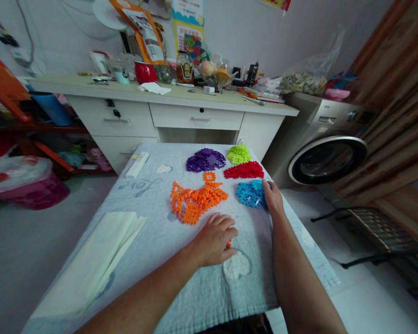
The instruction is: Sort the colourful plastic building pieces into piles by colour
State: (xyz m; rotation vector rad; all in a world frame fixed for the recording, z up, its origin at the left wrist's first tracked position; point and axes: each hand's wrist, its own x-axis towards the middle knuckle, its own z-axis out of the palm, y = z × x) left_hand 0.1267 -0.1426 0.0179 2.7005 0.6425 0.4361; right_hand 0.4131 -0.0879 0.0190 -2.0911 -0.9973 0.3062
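My left hand (214, 239) is lying palm down near the front edge of the tabletop (153, 283), fingers together over one loose orange piece (228, 242); can't tell if I'm actually pinching it. My right hand (273, 197) is reaching toward the right edge, fingertips touching the blue pile (249, 193), grip hidden. The orange pile (197, 199), red pile (244, 170), purple pile (205, 160) and green pile (238, 154) are sitting apart, so the colours look mostly sorted. The cloth is showing "love" (139, 188).

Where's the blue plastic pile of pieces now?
Head view, right of centre on the pale blue cloth: the blue plastic pile touches the right hand, just in front of the red plastic pile, right of the orange plastic pile.
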